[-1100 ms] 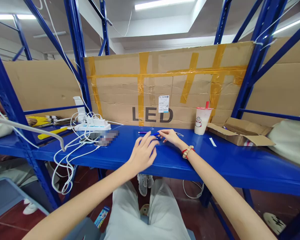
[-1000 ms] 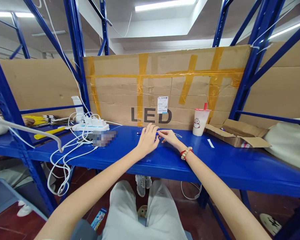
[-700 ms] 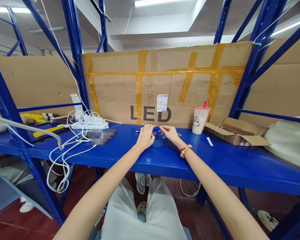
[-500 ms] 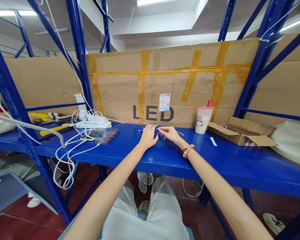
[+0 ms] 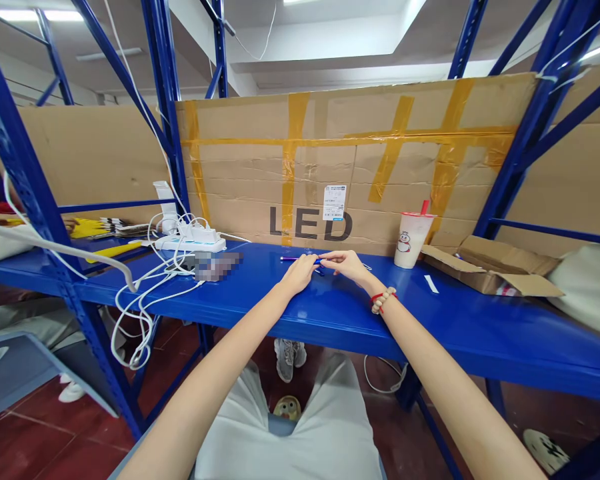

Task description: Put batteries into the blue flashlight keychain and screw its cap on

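Head view: blue post [image 5: 23, 153] at left, cardboard panel [image 5: 250, 180] closing off the back, worktop [image 5: 330, 310] running forward from hands to front edge. From left, white cables [image 5: 141, 310] looping over that edge; left hand [image 5: 299, 272] curled beside purple pen [image 5: 289, 259], grip hidden; right hand [image 5: 347, 264] pinched on slim blue piece [image 5: 321, 260] at centre; then cup [image 5: 411, 240], paper strip [image 5: 431, 284], open carton [image 5: 530, 285] crowding the right.

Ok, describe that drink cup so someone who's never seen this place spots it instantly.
Find the big cardboard panel printed LED, behind a blue tabletop. On that surface, the cup stands between the person's right hand and the open cardboard box. Its red straw and cartoon snowman set it apart from the brown box.
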`<state>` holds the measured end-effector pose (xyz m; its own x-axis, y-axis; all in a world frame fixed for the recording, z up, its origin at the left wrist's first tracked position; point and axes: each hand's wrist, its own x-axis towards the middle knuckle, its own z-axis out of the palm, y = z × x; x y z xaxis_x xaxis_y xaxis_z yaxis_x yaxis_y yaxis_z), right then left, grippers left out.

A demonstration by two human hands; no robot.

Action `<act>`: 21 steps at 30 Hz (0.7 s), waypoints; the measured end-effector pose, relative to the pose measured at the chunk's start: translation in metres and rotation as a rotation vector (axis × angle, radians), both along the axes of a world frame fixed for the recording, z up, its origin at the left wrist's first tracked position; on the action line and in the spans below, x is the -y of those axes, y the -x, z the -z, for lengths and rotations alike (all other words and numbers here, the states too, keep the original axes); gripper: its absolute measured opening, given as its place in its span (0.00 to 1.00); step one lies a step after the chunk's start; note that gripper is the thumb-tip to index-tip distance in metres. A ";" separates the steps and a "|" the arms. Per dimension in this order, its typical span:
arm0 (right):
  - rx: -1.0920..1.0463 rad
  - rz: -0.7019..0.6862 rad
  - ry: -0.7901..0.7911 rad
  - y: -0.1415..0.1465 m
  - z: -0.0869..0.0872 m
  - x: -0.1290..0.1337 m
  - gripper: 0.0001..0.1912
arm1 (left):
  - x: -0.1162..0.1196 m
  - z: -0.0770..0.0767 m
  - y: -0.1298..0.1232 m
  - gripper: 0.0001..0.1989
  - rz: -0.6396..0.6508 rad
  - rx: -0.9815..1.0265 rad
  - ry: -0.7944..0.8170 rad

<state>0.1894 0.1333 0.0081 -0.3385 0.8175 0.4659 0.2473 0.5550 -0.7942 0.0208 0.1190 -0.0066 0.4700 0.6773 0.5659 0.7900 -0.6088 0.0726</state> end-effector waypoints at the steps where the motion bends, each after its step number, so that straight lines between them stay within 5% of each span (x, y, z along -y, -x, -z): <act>1: -0.008 0.005 0.001 0.000 0.000 0.000 0.19 | 0.000 0.000 0.000 0.13 0.013 0.008 -0.004; 11: -0.093 0.100 0.073 0.002 -0.002 0.000 0.20 | 0.002 -0.001 -0.001 0.15 0.085 0.071 0.041; 21: -0.133 0.044 0.208 0.002 -0.009 0.011 0.17 | 0.004 -0.004 -0.001 0.13 0.063 0.117 0.045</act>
<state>0.1871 0.1219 0.0175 -0.2476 0.9132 0.3236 0.1536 0.3668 -0.9175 0.0216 0.1148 -0.0026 0.4454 0.6742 0.5892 0.7346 -0.6514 0.1900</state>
